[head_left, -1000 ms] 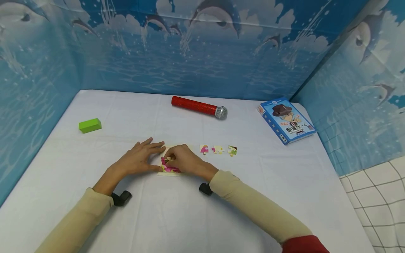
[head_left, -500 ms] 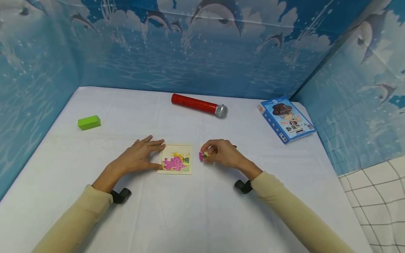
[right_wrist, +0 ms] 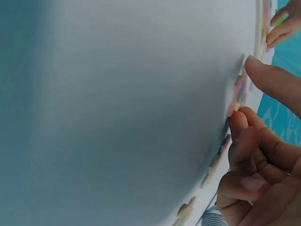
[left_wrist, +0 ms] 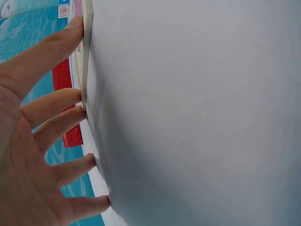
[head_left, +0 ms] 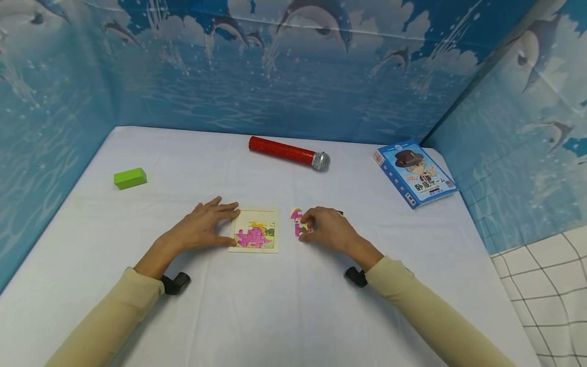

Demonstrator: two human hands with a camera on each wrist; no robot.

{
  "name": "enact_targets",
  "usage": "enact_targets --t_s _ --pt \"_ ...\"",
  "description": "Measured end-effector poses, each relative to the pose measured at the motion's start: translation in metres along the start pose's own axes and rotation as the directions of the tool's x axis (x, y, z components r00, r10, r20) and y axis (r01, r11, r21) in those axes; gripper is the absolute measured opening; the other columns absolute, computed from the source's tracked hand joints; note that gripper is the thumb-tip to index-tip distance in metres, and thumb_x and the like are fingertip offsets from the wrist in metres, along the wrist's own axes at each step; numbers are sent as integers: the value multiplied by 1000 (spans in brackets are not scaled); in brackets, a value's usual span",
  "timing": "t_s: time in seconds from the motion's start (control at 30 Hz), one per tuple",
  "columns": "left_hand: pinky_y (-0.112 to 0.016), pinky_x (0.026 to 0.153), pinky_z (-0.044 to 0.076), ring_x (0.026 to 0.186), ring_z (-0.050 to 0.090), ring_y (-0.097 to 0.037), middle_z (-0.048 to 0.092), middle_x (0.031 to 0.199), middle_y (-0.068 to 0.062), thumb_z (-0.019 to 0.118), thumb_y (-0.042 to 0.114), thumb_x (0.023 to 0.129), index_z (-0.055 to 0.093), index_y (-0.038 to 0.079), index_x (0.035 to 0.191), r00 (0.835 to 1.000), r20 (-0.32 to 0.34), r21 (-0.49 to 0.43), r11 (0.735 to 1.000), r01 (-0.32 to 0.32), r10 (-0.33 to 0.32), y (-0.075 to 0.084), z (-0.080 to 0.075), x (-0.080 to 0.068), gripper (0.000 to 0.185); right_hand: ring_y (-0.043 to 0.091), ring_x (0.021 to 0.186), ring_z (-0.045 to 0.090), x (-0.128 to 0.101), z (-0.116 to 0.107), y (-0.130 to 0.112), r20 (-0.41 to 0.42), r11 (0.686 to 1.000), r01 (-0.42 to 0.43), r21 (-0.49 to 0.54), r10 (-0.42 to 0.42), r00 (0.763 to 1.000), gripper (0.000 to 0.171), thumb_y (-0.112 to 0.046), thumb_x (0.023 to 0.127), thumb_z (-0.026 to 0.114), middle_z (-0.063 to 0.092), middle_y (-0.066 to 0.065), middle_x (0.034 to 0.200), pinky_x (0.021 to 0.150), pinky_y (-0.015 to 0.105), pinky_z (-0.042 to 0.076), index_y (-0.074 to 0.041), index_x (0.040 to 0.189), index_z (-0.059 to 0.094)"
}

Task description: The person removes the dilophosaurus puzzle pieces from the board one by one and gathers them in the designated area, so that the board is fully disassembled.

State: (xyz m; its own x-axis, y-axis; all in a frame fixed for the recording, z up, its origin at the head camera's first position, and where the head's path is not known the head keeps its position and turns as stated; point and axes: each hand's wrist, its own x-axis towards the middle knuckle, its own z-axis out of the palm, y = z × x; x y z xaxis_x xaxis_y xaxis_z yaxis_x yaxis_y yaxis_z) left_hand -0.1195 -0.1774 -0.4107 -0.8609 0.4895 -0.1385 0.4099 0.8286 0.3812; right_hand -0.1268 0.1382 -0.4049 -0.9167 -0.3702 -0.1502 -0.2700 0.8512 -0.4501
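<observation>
1. Left hand (head_left: 202,230) spread flat on the counter (head_left: 275,316), fingertips against the puzzle board (head_left: 254,231) edge, seemingly to steady it.
2. Right hand (head_left: 326,228) beside the board, grip pinched on a loose pink puzzle piece (head_left: 299,228), low over the counter.
</observation>
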Motion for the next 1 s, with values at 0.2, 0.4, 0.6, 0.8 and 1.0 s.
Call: enact_targets --t_s 0.2,0.4,0.6,0.8,1.0 --pt "-68 100 15 137 17 -35 37 143 1 75 47 66 47 19 132 1000 -12 12 1000 -1 1 0 0 0 77 9 66 51 8 -6 -13 -11 993 60 106 -59 998 19 -22 76 71 58 -7 76 56 23 44 -16 94 66" --pt "-68 100 14 137 16 -35 37 143 1 74 48 67 48 19 132 1000 -5 2 1000 2 -2 -1 1 0 76 10 71 53 25 3 -48 69 979 160 126 -169 983 23 -16 80 67 64 -4 96 63 22 47 -14 103 66" --pt "-68 99 15 137 16 -36 37 143 1 74 48 67 48 19 132 1000 4 -4 1000 -8 8 -1 1 0 76 11 92 55 37 23 -74 125 979 196 59 -202 971 34 -21 81 67 62 -3 110 83 27 48 -14 114 62" --pt "-68 99 16 136 18 -36 37 143 1 75 50 65 48 19 132 1000 -6 11 1000 -11 11 -1 1 1 78 10 89 53 40 29 -83 110 988 153 31 -155 982 34 -20 79 68 63 -4 103 78 23 48 -15 113 63" --pt "-69 99 16 136 18 -36 38 143 1 75 50 64 49 19 131 1000 -8 7 1000 -11 11 -2 1 1 78 8 79 52 41 30 -82 52 985 156 79 -160 986 30 -13 77 69 62 -5 91 69 19 46 -14 107 65"
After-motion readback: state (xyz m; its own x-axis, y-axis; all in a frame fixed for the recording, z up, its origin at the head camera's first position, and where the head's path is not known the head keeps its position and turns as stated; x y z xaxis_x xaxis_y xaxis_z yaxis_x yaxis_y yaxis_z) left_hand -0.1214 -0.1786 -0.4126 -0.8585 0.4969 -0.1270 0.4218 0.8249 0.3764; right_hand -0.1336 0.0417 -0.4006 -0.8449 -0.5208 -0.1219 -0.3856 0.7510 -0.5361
